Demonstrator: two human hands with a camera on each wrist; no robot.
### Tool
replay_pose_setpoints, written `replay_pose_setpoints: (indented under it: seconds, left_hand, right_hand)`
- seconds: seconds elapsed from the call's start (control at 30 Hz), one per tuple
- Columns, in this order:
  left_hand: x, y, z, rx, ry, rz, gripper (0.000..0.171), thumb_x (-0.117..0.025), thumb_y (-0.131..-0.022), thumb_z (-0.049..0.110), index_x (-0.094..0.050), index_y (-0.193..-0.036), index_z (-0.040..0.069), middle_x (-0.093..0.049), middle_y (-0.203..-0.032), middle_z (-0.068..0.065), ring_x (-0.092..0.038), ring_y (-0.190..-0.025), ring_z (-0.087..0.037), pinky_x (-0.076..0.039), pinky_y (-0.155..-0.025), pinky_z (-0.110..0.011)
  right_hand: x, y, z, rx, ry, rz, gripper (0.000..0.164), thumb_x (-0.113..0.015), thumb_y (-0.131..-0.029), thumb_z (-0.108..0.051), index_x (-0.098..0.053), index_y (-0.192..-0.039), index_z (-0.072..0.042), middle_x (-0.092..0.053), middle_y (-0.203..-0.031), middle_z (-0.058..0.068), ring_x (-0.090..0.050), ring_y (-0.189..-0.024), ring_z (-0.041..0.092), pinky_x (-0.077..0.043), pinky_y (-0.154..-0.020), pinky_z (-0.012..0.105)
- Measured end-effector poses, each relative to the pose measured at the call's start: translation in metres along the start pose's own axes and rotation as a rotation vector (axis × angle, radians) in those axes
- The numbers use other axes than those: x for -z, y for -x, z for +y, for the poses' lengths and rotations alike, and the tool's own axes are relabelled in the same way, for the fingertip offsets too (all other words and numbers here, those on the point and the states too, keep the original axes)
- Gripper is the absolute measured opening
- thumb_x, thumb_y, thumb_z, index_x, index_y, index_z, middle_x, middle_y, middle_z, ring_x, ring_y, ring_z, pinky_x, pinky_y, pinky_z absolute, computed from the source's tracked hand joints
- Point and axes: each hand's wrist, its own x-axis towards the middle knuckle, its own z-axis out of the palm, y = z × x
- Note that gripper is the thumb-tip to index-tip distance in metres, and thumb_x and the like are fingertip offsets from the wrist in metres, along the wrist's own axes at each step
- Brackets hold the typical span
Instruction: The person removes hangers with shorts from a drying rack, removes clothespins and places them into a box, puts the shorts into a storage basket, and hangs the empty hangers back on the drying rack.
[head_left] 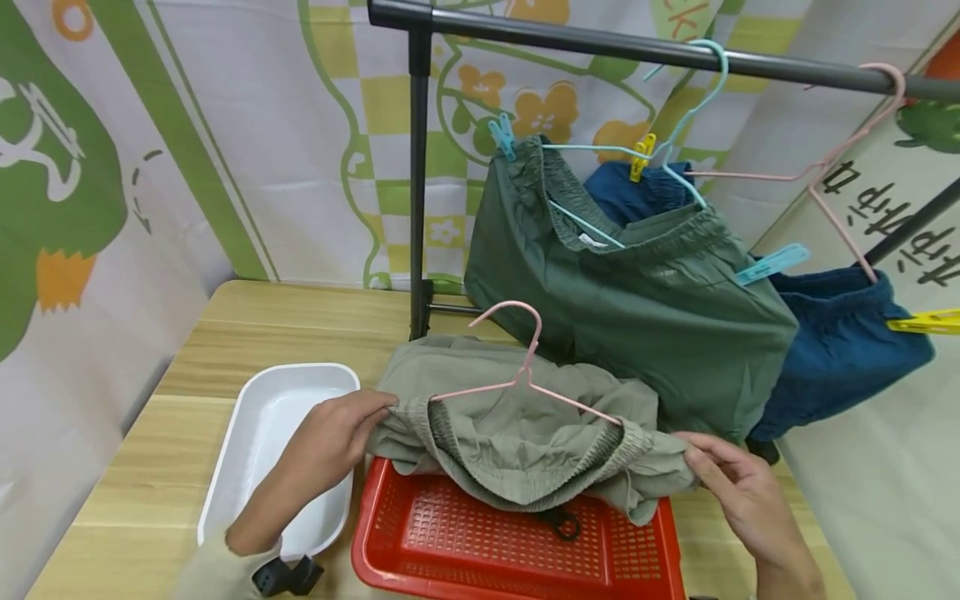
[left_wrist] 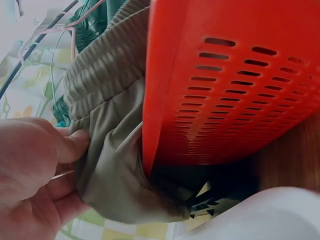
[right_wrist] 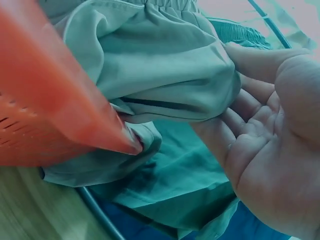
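Observation:
Grey-green shorts (head_left: 517, 467) with an elastic waistband lie over the far part of a red basket (head_left: 367, 533). A pink hanger (head_left: 528, 367) sits inside the waistband, its hook pointing up and its arms reaching both sides of the opening. At the left end of the shorts, my left hand (head_left: 330, 442) pinches the cloth between thumb and fingers. My right hand (head_left: 738, 492) pinches the right side below the waistband. In the right wrist view, the thumb and fingers of that hand (right_wrist: 280, 120) meet the folded fabric. The basket wall (left_wrist: 235, 90) fills much of the left wrist view.
Green shorts (head_left: 600, 283) hang from a blue hanger on a black rail (head_left: 570, 37), held by blue clothespins (head_left: 772, 263). Behind them hang blue shorts (head_left: 847, 358) with yellow clothespins (head_left: 926, 322). A white tray (head_left: 225, 467) stands left of the basket. Something black (head_left: 562, 523) lies in the basket.

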Motion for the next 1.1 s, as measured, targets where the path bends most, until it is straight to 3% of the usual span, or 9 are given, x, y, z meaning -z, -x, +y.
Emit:
replay_pose_setpoints:
  seconds: [0.2,0.47,0.8,1.1]
  left_hand:
    - [0.002,0.003,-0.001,-0.032,-0.006,0.117,0.031,-0.074,-0.083,-0.013,-0.079,-0.107,0.006,-0.077,-0.102,-0.005,-0.074,-0.094,-0.025,-0.060,-0.079,-0.045]
    - [0.008,0.004,0.003,-0.023,-0.006,0.138,0.032,-0.073,-0.081,-0.015,-0.080,-0.106,0.004,-0.077,-0.103,-0.009,-0.075,-0.093,-0.028,-0.060,-0.079,-0.046]
    - [0.014,0.005,0.010,0.000,-0.018,0.160,0.035,-0.076,-0.079,-0.015,-0.081,-0.107,0.005,-0.077,-0.105,-0.009,-0.075,-0.095,-0.027,-0.060,-0.078,-0.046]
    - [0.016,0.004,0.016,-0.011,-0.039,0.160,0.029,-0.078,-0.082,-0.010,-0.080,-0.107,0.005,-0.077,-0.104,-0.009,-0.075,-0.094,-0.028,-0.060,-0.079,-0.046]
  right_hand:
    - [-0.007,-0.002,-0.010,0.019,0.254,-0.047,0.029,-0.055,-0.106,-0.002,-0.064,-0.133,0.004,-0.070,-0.119,-0.009,-0.068,-0.100,0.009,-0.057,-0.078,0.024]
    - [-0.014,-0.009,-0.024,0.061,0.390,-0.134,0.029,-0.056,-0.107,-0.008,-0.068,-0.133,-0.007,-0.071,-0.123,0.001,-0.068,-0.104,0.007,-0.057,-0.079,0.025]
    - [-0.019,-0.015,-0.036,0.160,0.491,-0.124,0.029,-0.059,-0.105,-0.004,-0.070,-0.131,-0.006,-0.071,-0.124,0.006,-0.065,-0.110,0.004,-0.048,-0.088,0.011]
    - [-0.021,-0.019,-0.040,0.165,0.535,-0.108,0.028,-0.064,-0.102,-0.003,-0.072,-0.128,-0.007,-0.073,-0.119,0.007,-0.067,-0.104,0.006,-0.051,-0.083,0.013]
